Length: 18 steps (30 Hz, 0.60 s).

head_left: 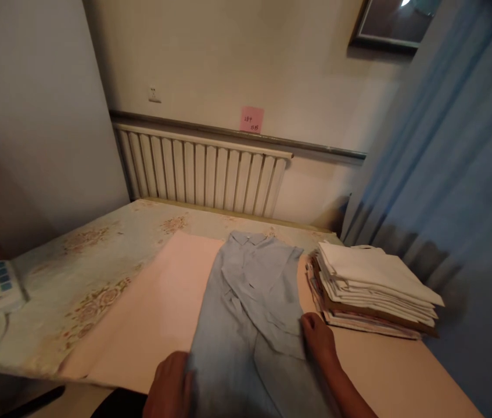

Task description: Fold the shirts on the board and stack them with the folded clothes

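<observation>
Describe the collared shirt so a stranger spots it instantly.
Before the radiator stands a floral-covered table, partly under a pink sheet. On that sheet, the collared shirt lies between the left hand and right hand. It is light blue, spread out, its collar showing, unlike the folded, white-topped fabric stack beside it.
</observation>
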Tool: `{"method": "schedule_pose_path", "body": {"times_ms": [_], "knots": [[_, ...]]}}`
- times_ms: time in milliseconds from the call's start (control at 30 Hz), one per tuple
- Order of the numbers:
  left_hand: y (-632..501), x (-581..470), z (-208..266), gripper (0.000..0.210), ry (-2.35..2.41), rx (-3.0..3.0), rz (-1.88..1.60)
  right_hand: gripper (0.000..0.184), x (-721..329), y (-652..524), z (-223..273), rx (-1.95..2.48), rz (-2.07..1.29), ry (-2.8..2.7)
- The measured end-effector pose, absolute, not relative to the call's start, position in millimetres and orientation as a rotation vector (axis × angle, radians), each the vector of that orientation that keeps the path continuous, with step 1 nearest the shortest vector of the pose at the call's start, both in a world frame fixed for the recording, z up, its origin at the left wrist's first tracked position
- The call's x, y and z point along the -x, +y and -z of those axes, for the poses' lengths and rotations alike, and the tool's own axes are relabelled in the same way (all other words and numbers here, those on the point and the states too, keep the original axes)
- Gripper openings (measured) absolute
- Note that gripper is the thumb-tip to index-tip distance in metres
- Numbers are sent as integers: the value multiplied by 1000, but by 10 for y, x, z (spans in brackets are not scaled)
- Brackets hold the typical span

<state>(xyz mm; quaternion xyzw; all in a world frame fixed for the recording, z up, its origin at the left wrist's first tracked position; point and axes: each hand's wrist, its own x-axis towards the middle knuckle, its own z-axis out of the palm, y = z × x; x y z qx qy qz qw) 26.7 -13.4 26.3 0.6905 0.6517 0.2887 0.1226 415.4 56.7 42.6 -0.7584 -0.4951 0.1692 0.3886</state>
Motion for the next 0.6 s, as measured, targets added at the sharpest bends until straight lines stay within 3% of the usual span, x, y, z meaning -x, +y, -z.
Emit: {"method": "schedule_pose_path", "body": {"times_ms": [133,433,600], "knots": [[622,-462,-252,33,1872,-2155,-905,19,-4090,974,-665,1905,-511,-1279],[1526,-475,-8,44,1925,-2139,-675,15,-3303,2700,-806,1867,-993,-1263],[1626,-470,58,47,1892,-2104,-556,35,-2915,3627,-688,1884,-1044,-1220]]}}
